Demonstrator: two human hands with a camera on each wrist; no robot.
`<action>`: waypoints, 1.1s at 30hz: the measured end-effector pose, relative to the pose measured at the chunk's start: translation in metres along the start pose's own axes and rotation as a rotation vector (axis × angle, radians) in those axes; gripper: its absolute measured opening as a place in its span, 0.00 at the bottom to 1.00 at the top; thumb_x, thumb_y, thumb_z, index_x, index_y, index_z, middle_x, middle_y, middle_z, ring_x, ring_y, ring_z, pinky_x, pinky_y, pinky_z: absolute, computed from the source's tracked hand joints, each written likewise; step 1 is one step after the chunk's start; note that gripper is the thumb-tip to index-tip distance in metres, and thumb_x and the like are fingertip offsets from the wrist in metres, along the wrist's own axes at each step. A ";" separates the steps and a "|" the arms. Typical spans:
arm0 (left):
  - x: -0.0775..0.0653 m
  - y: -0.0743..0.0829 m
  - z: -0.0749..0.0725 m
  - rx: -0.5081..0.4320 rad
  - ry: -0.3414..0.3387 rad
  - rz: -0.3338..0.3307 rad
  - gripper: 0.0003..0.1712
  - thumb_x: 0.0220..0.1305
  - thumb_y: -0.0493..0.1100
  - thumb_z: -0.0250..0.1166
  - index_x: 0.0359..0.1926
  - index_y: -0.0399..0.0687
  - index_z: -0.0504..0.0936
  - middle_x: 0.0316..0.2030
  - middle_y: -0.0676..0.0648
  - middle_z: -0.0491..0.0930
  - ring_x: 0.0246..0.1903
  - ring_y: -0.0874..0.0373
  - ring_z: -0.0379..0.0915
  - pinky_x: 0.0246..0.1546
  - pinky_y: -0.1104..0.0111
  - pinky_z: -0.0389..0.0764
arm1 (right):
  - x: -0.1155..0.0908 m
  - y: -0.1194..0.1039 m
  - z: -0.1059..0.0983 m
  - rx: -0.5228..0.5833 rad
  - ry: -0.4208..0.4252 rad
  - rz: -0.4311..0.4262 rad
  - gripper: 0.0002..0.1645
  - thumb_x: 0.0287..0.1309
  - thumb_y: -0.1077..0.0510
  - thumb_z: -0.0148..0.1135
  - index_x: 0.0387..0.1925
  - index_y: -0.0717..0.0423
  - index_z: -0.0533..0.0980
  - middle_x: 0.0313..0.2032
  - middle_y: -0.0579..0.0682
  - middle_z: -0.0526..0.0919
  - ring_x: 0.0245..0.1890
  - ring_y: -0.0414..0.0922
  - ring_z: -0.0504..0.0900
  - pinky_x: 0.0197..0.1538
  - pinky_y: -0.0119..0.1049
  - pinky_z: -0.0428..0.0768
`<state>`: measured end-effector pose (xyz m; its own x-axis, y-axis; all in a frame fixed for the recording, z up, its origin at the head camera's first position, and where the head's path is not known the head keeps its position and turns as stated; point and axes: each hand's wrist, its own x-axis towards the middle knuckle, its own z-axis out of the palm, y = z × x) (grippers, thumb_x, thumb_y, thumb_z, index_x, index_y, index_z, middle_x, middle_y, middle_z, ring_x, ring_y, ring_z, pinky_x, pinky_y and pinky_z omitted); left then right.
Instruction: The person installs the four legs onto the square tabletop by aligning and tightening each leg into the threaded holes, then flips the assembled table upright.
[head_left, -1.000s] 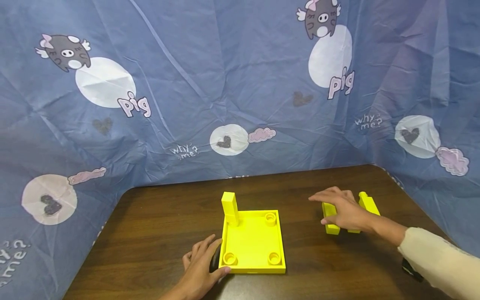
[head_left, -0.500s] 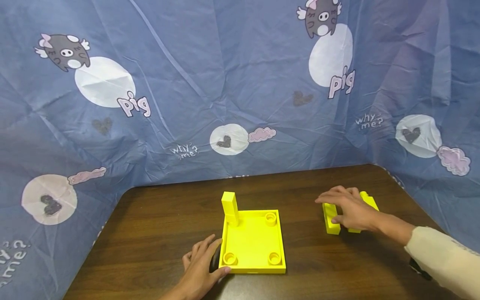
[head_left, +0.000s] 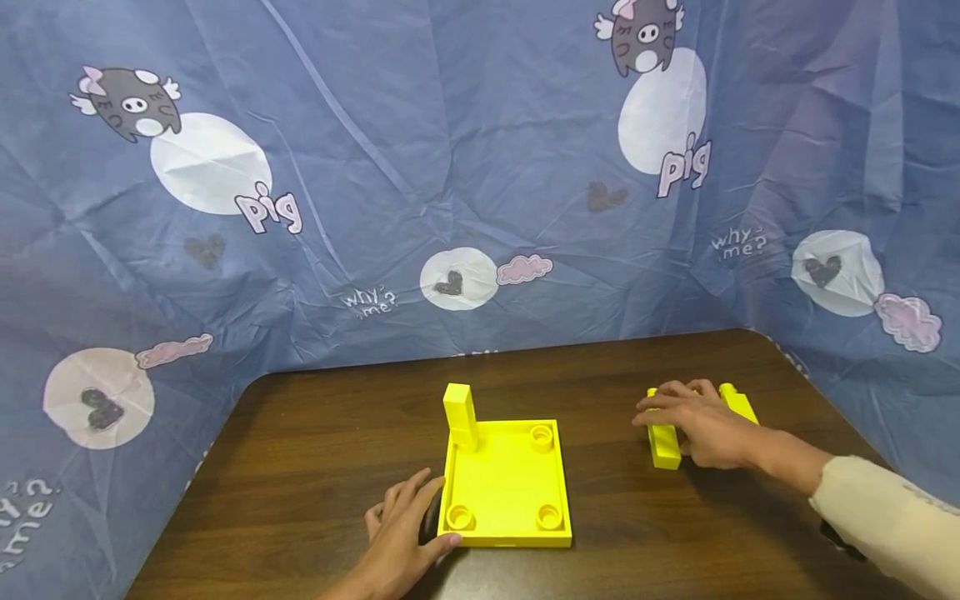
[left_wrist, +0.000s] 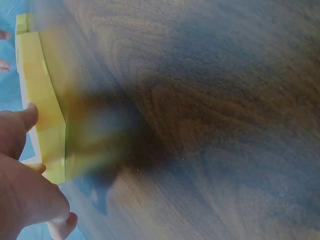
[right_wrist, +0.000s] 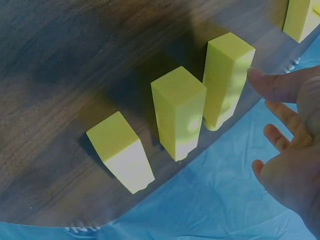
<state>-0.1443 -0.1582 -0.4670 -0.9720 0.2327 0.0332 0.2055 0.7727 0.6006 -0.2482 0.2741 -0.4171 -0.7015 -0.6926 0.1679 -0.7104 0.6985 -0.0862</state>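
A square yellow tray-like base (head_left: 506,483) with a raised rim lies on the table. Round sockets (head_left: 542,438) show in three of its corners, and a yellow square post (head_left: 461,417) stands upright in the back left one. My left hand (head_left: 397,533) holds the base's front left corner, thumb on the front wall and index finger along the left wall. My right hand (head_left: 708,429) is over several loose yellow posts, its thumb close to or touching the nearest post (right_wrist: 227,80). Its fingers are spread and not closed round that post; contact cannot be told.
Two more yellow posts, a middle one (right_wrist: 179,115) and an outer one (right_wrist: 120,152), lie beside it, partly hidden by the hand in the head view. The brown wooden table (head_left: 315,450) ends at a blue printed cloth (head_left: 465,167) behind and at the sides.
My right hand has lowered and shifted slightly right, its fingers coming over the leftmost loose post. The left hand and the base have stayed put.
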 end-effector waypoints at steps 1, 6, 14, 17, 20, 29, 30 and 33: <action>0.000 0.000 0.000 0.000 0.000 0.001 0.42 0.55 0.58 0.70 0.67 0.50 0.66 0.69 0.39 0.57 0.65 0.40 0.51 0.53 0.38 0.45 | 0.000 0.000 0.001 -0.004 -0.016 -0.001 0.41 0.34 0.77 0.70 0.54 0.46 0.80 0.55 0.49 0.79 0.57 0.53 0.69 0.51 0.57 0.58; 0.000 0.000 -0.001 0.001 -0.002 0.000 0.42 0.55 0.57 0.69 0.67 0.49 0.66 0.70 0.39 0.57 0.65 0.40 0.50 0.53 0.38 0.45 | -0.001 0.003 0.005 -0.027 -0.049 -0.037 0.42 0.34 0.81 0.62 0.51 0.44 0.81 0.54 0.49 0.80 0.57 0.52 0.69 0.52 0.61 0.57; 0.000 0.001 -0.001 0.004 0.005 0.000 0.42 0.55 0.58 0.70 0.67 0.49 0.66 0.69 0.39 0.58 0.65 0.40 0.51 0.53 0.38 0.45 | -0.001 0.010 0.016 -0.141 -0.035 -0.160 0.40 0.31 0.81 0.64 0.44 0.41 0.83 0.50 0.46 0.81 0.54 0.53 0.70 0.49 0.60 0.60; 0.000 0.001 -0.001 0.003 0.004 0.002 0.42 0.55 0.58 0.70 0.67 0.49 0.66 0.69 0.39 0.58 0.65 0.40 0.51 0.53 0.38 0.45 | -0.001 0.012 0.019 -0.160 -0.018 -0.193 0.37 0.31 0.80 0.64 0.42 0.41 0.84 0.47 0.45 0.83 0.53 0.52 0.71 0.49 0.59 0.61; 0.000 0.001 0.000 0.007 0.003 -0.005 0.42 0.54 0.58 0.70 0.67 0.50 0.66 0.69 0.39 0.58 0.65 0.40 0.51 0.53 0.39 0.46 | -0.002 0.013 0.022 -0.168 -0.003 -0.211 0.35 0.32 0.79 0.66 0.40 0.41 0.85 0.45 0.45 0.83 0.51 0.52 0.72 0.49 0.58 0.60; 0.000 0.002 -0.001 0.029 -0.001 -0.028 0.43 0.54 0.60 0.69 0.67 0.52 0.67 0.69 0.40 0.59 0.65 0.41 0.52 0.53 0.38 0.47 | 0.001 0.017 0.030 -0.178 0.094 -0.301 0.33 0.28 0.79 0.65 0.33 0.40 0.84 0.40 0.43 0.84 0.47 0.51 0.74 0.46 0.57 0.63; 0.000 0.002 -0.001 0.027 -0.003 -0.028 0.43 0.54 0.60 0.69 0.67 0.51 0.67 0.69 0.40 0.58 0.65 0.41 0.52 0.53 0.38 0.46 | 0.001 0.017 0.030 -0.181 0.106 -0.311 0.33 0.27 0.79 0.65 0.32 0.40 0.84 0.40 0.43 0.84 0.47 0.51 0.74 0.46 0.57 0.63; 0.000 0.002 -0.001 0.018 -0.011 -0.029 0.42 0.54 0.59 0.70 0.67 0.51 0.66 0.69 0.40 0.58 0.65 0.41 0.51 0.53 0.38 0.46 | 0.003 0.018 0.031 -0.199 0.126 -0.337 0.33 0.25 0.78 0.67 0.32 0.39 0.84 0.38 0.44 0.83 0.46 0.51 0.74 0.45 0.56 0.63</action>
<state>-0.1442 -0.1573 -0.4655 -0.9762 0.2165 0.0079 0.1799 0.7897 0.5865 -0.2648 0.2790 -0.4484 -0.4098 -0.8701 0.2739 -0.8656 0.4656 0.1840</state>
